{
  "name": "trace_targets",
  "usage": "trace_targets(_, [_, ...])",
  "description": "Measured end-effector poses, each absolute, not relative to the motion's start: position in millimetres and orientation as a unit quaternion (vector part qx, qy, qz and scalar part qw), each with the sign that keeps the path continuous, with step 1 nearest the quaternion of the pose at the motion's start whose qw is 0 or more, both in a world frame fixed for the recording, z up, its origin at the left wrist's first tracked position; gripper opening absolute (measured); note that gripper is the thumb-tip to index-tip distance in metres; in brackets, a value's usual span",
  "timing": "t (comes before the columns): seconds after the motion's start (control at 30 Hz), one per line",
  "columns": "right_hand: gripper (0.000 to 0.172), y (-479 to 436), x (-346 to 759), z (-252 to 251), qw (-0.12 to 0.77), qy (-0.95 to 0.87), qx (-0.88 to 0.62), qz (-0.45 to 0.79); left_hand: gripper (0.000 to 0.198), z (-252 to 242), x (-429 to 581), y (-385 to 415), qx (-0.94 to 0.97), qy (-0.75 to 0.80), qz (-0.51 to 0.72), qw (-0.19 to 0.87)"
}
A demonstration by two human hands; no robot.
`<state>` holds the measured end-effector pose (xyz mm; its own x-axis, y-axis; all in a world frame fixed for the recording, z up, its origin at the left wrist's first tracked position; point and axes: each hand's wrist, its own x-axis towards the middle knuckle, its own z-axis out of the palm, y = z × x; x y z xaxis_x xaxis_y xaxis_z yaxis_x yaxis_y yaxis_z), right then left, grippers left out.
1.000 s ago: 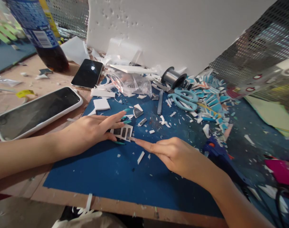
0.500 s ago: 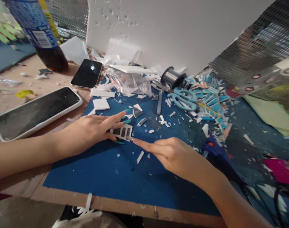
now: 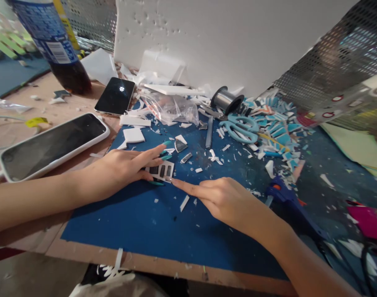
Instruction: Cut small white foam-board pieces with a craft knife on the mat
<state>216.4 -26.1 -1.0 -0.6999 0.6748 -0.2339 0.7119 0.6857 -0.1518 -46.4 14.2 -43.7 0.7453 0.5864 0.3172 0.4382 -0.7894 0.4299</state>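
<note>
A small white flat piece with dark rectangular openings or panels (image 3: 167,168) lies on the blue mat (image 3: 114,231). My left hand (image 3: 126,163), with long teal nails, holds it down, thumb on the near side and fingers on the far side. Its left part is hidden under those fingers. From the right, my right hand (image 3: 221,198) reaches in with its index finger stretched out. That fingertip touches the piece's near right corner; the other fingers curl under the palm, partly hidden. Just beyond the piece lie a dark grey scrap (image 3: 180,145) and a small framed strip (image 3: 186,158).
Two phones (image 3: 55,148) (image 3: 115,95) and a cola bottle (image 3: 64,53) stand or lie left. Light-blue scissors (image 3: 242,128), a wire spool (image 3: 227,100) and foam scraps (image 3: 275,123) fill the back. A blue glue gun (image 3: 292,210) lies by my right forearm.
The whole view has shifted slightly to the right. Both hands keep nearly the same pose on the white piece, the right fingertip still at its corner.
</note>
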Motion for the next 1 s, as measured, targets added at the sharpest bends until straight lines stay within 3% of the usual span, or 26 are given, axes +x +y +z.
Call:
trace_targets(0.77, [0.068, -19.9, 236.8, 7.3, 0.068, 0.916, 0.371, -0.134, 0.059, -42.3, -49.0, 15.3, 0.921, 0.272, 0.210, 0.184])
trace_targets(1.0, [0.051, -12.7, 244.3, 13.7, -0.009, 0.898, 0.372, -0.233, 0.062, -41.5, -47.3, 12.7, 0.925, 0.264, 0.240, 0.130])
